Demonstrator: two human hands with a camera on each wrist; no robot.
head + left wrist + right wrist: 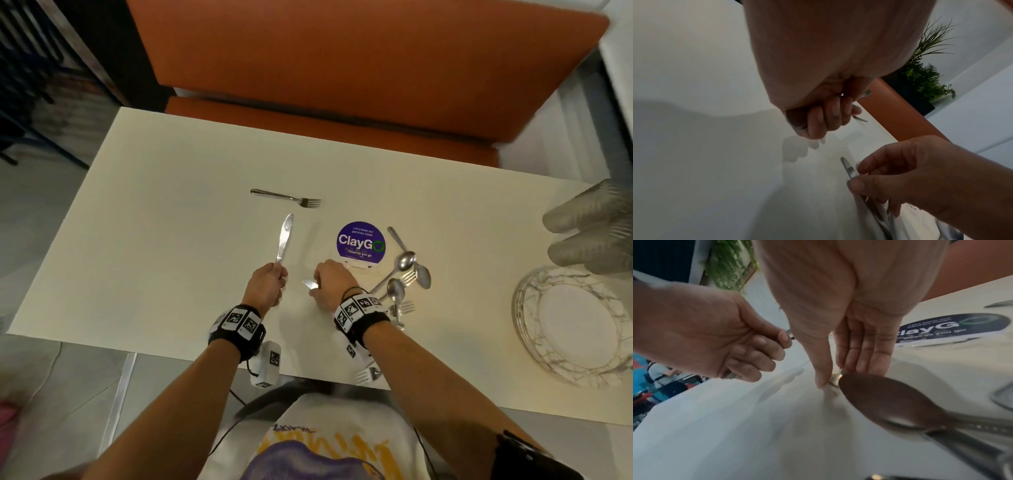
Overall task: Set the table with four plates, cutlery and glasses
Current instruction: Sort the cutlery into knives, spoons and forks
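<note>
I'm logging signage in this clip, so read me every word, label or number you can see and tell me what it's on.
"ClayGo": large white letters on the round purple sticker on the table.
"Let's keep our pantries clean": small line on the sticker above it.
"Clean as you go": small line below it.
Shirt print: lettering cut off, unreadable.
Wristband markers: square codes, no readable text.

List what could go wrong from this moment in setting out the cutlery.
1. The right hand pinches a second knife only near its tip, low on the table; that thin grip could slip as it lifts.
2. The right wrist sits close over the tangled pile of spoons and forks; pulling away may scatter it.
3. The left hand holds a knife pointing toward the lone fork, which it could knock askew.
</note>
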